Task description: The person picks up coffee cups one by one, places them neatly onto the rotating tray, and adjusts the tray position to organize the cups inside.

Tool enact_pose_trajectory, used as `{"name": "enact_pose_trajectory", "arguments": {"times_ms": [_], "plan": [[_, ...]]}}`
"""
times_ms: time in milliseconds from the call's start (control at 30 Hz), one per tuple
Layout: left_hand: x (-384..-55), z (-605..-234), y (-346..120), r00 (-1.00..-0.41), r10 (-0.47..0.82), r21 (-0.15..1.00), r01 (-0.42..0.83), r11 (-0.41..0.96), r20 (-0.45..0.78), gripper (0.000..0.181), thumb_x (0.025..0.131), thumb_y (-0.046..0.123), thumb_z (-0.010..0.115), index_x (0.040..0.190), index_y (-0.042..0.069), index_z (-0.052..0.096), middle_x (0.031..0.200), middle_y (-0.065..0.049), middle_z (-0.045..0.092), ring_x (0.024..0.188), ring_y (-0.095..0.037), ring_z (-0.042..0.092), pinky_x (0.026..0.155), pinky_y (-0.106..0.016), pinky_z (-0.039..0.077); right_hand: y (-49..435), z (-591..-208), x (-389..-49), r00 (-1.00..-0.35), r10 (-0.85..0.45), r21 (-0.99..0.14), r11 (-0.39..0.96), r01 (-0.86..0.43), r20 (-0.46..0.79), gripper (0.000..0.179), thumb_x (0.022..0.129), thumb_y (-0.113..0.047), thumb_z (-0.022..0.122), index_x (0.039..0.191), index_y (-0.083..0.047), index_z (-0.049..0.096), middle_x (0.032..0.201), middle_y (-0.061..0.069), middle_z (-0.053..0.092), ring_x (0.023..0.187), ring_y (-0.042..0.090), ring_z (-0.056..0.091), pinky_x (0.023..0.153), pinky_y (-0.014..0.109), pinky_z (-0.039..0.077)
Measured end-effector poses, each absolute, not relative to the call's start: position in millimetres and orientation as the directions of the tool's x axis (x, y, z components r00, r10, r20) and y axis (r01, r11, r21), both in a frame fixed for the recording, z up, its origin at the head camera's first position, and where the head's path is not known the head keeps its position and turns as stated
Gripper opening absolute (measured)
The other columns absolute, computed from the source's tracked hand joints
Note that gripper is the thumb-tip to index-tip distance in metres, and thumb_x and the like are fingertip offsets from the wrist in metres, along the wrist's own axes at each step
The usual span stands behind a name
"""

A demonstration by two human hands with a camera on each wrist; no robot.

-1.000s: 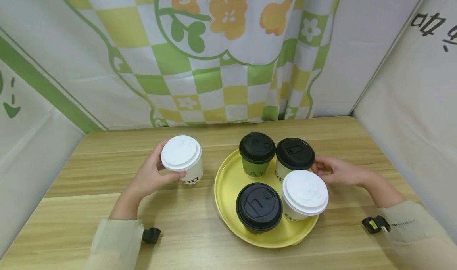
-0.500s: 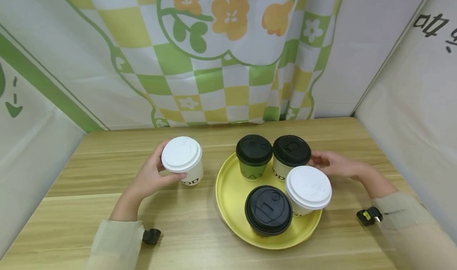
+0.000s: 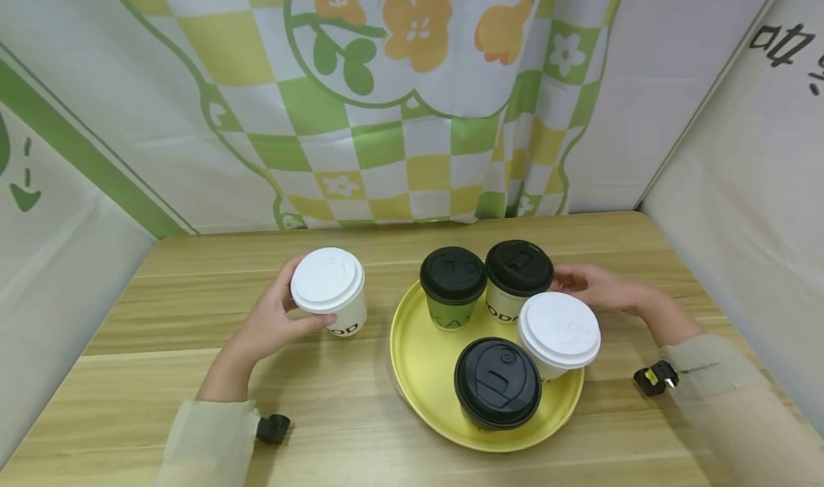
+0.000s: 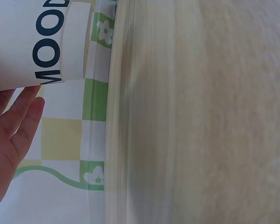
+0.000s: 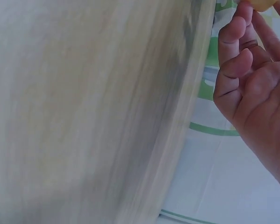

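Note:
My left hand (image 3: 273,315) grips a white paper cup (image 3: 347,314) with a white lid, left of the yellow round tray (image 3: 412,362). In the left wrist view the same cup (image 4: 18,42) shows dark lettering, with the fingers (image 4: 25,114) along its side. At the tray's right far side, my right hand (image 3: 599,287) pinches the rim, mostly hidden behind the cups. Its bent fingers (image 5: 231,74) meet a yellow edge (image 5: 262,3) in the right wrist view. The tray bears a green cup (image 3: 450,314), a black-lidded pale cup (image 3: 505,302), a white-lidded cup (image 3: 558,333) and a front black-lidded cup (image 3: 498,383).
The wooden table (image 3: 335,415) ends at a checked curtain (image 3: 380,151) behind. White fabric walls (image 3: 753,165) stand on both sides. The cups on the tray stand close together at its back and right.
The tray has turned counterclockwise with its cups: the front cup went right, the back ones left. My right hand moved slightly away and left with the rim; the left hand stayed on its cup.

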State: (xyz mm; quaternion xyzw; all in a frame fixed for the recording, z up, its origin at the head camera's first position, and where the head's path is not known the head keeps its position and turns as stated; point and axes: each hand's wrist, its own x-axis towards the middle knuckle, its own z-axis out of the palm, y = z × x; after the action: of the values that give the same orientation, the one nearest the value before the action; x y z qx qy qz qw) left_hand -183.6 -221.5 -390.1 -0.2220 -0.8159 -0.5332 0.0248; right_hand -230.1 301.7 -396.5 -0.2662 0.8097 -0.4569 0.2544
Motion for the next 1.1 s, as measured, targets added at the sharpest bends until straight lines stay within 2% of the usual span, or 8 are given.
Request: {"name": "enact_pose_trajectory", "arguments": {"times_ms": [267, 433, 567, 633, 700, 800, 900, 1100], "plan": [[-182, -388, -219, -0.902, 0.328, 0.856, 0.389, 0.34, 0.28, 0.091, 0.075, -0.001, 0.083, 0.15, 0.01, 0.034, 0.14, -0.01, 0.049, 0.115, -0.001, 0.055, 0.091, -0.019, 0.049, 321, -387, -209, -0.764, -0.637, -0.827, 0.48, -0.292, -0.101, 0.045, 0.099, -0.004, 0.055, 0.14, 0.01, 0.045, 0.108, 0.004, 0.065, 0.099, 0.005, 0.061, 0.085, 0.021, 0.051], [-182, -387, -217, -0.901, 0.328, 0.851, 0.393, 0.347, 0.283, 0.091, 0.075, -0.001, 0.083, 0.15, 0.007, 0.033, 0.14, -0.011, 0.049, 0.114, -0.001, 0.055, 0.091, -0.019, 0.05, 331, -386, -188, -0.738, -0.667, -0.823, 0.473, -0.314, -0.102, 0.047, 0.096, -0.001, 0.059, 0.14, 0.008, 0.046, 0.108, -0.001, 0.066, 0.093, 0.004, 0.061, 0.078, 0.024, 0.053], [-182, -386, -216, -0.899, 0.336, 0.851, 0.395, 0.345, 0.281, 0.09, 0.075, -0.001, 0.083, 0.15, 0.007, 0.033, 0.14, -0.009, 0.049, 0.115, -0.001, 0.055, 0.091, -0.019, 0.049, 331, -389, -175, -0.705, -0.701, -0.854, 0.428, -0.297, -0.107, 0.056, 0.093, 0.0, 0.063, 0.142, 0.012, 0.039, 0.109, -0.005, 0.066, 0.088, 0.007, 0.06, 0.071, 0.028, 0.054], [-181, -386, -215, -0.898, 0.338, 0.85, 0.398, 0.346, 0.283, 0.09, 0.075, -0.001, 0.083, 0.15, 0.008, 0.033, 0.14, -0.008, 0.048, 0.116, -0.001, 0.054, 0.091, -0.02, 0.049, 329, -391, -170, -0.701, -0.707, -0.853, 0.422, -0.306, -0.098, 0.062, 0.092, -0.001, 0.065, 0.144, 0.013, 0.034, 0.116, -0.008, 0.066, 0.092, 0.005, 0.061, 0.074, 0.026, 0.054], [-180, -387, -216, -0.897, 0.338, 0.849, 0.399, 0.347, 0.284, 0.09, 0.076, -0.001, 0.082, 0.151, 0.009, 0.033, 0.139, -0.007, 0.048, 0.115, -0.001, 0.055, 0.091, -0.02, 0.049, 326, -393, -167, -0.702, -0.706, -0.843, 0.429, -0.323, -0.09, 0.068, 0.091, -0.003, 0.067, 0.146, 0.014, 0.03, 0.125, -0.004, 0.064, 0.098, 0.002, 0.06, 0.08, 0.023, 0.052], [-180, -388, -217, -0.898, 0.333, 0.848, 0.4, 0.348, 0.287, 0.091, 0.075, -0.001, 0.083, 0.151, 0.009, 0.033, 0.139, -0.007, 0.048, 0.115, -0.001, 0.055, 0.09, -0.019, 0.049, 321, -395, -163, -0.715, -0.693, -0.823, 0.457, -0.338, -0.091, 0.075, 0.091, -0.007, 0.069, 0.148, 0.013, 0.026, 0.137, 0.013, 0.056, 0.11, -0.002, 0.057, 0.088, 0.022, 0.049], [-180, -388, -217, -0.897, 0.332, 0.848, 0.404, 0.344, 0.292, 0.091, 0.075, -0.002, 0.083, 0.15, 0.008, 0.033, 0.139, -0.009, 0.049, 0.114, -0.001, 0.056, 0.09, -0.019, 0.05, 317, -395, -161, -0.727, -0.68, -0.806, 0.484, -0.34, -0.101, 0.077, 0.09, -0.01, 0.071, 0.15, 0.008, 0.026, 0.141, 0.027, 0.048, 0.113, -0.002, 0.056, 0.088, 0.024, 0.049], [-180, -387, -218, -0.895, 0.336, 0.847, 0.405, 0.345, 0.292, 0.091, 0.075, -0.001, 0.083, 0.151, 0.009, 0.033, 0.14, -0.011, 0.048, 0.115, 0.0, 0.055, 0.091, -0.017, 0.049, 314, -395, -162, -0.728, -0.679, -0.788, 0.496, -0.365, -0.09, 0.075, 0.089, -0.011, 0.072, 0.149, 0.004, 0.03, 0.137, 0.02, 0.05, 0.108, 0.005, 0.056, 0.085, 0.026, 0.048]]}}
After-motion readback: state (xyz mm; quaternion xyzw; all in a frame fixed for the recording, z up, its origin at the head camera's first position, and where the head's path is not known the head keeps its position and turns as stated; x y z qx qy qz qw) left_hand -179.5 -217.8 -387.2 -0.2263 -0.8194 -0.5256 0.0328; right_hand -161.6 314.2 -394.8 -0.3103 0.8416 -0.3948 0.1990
